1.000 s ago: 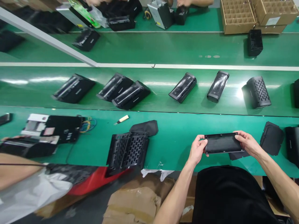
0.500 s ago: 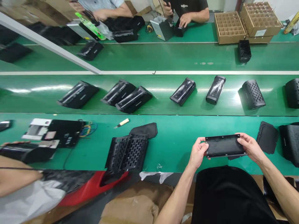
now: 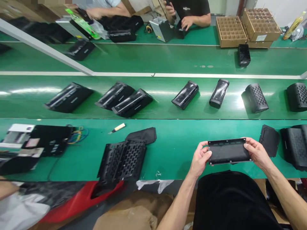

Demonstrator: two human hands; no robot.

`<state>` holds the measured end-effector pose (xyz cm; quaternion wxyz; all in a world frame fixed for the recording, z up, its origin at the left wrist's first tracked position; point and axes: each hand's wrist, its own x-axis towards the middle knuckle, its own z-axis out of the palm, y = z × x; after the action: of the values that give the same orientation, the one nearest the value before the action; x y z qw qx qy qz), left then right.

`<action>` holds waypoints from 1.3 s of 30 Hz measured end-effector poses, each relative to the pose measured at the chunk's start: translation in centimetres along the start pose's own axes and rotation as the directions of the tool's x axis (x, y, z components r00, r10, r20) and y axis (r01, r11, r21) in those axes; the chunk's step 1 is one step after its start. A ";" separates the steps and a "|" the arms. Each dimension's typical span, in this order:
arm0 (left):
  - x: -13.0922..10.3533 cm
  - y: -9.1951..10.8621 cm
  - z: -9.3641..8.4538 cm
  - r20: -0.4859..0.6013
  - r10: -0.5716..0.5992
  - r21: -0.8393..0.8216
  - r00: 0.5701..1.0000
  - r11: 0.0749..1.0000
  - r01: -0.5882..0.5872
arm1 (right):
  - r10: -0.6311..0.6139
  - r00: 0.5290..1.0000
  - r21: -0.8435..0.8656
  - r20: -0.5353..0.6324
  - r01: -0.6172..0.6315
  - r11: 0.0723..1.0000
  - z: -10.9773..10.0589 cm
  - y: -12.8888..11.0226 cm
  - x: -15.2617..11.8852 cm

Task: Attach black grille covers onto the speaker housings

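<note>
A black rectangular panel (image 3: 229,151) with small clips along its long edges is held level over the green bench. My left hand (image 3: 200,158) grips its left end, thumb on top. The right end is pinched by my right hand (image 3: 257,151), its thumb also on the upper face. Dark thin sheets (image 3: 269,140) lie stacked on the bench just right of my right hand. Farther left, perforated black covers (image 3: 131,159) rest at the bench edge, beside more dark sheets (image 3: 146,135).
Black housings (image 3: 185,95) lie spaced along the green belt (image 3: 163,111). A light-handled pointed tool (image 3: 118,127) is on the bench. More black housings (image 3: 296,145) stand at right. People work across the belt, near divided cartons (image 3: 231,32). A person's arm shows at lower left.
The view has shifted slightly, moving most bench items left in the picture. The panel's face is tilted a little more toward the camera, still between both hands. At left, the person's arm has moved mostly out of view.
</note>
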<state>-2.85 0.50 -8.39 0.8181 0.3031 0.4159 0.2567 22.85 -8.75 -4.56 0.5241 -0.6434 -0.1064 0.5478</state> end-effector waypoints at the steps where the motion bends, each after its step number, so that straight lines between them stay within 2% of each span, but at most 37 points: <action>1: 0.0 0.0 0.0 0.000 0.006 -0.007 1.000 1.000 -0.006 | -0.002 1.000 -0.001 0.000 0.002 1.000 0.0 -0.1 -0.1; 12: 0.1 0.4 0.1 0.004 0.014 -0.031 1.000 0.999 -0.014 | -0.013 1.000 -0.055 0.007 0.014 0.998 -0.3 -0.7 -0.1; 21: -0.2 0.4 0.1 0.002 0.031 -0.045 1.000 0.999 -0.031 | -0.002 1.000 -0.056 -0.004 0.001 0.998 -0.5 -0.2 0.0; 39: -0.1 0.3 0.1 -0.010 0.038 -0.048 0.999 0.998 -0.039 | 0.049 0.998 0.030 -0.041 -0.048 0.998 -0.1 -0.7 -0.1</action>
<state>-2.87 0.63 -8.13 0.8182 0.2900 0.4074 0.2837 23.19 -8.59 -3.99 0.5221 -0.6493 -0.0721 0.5484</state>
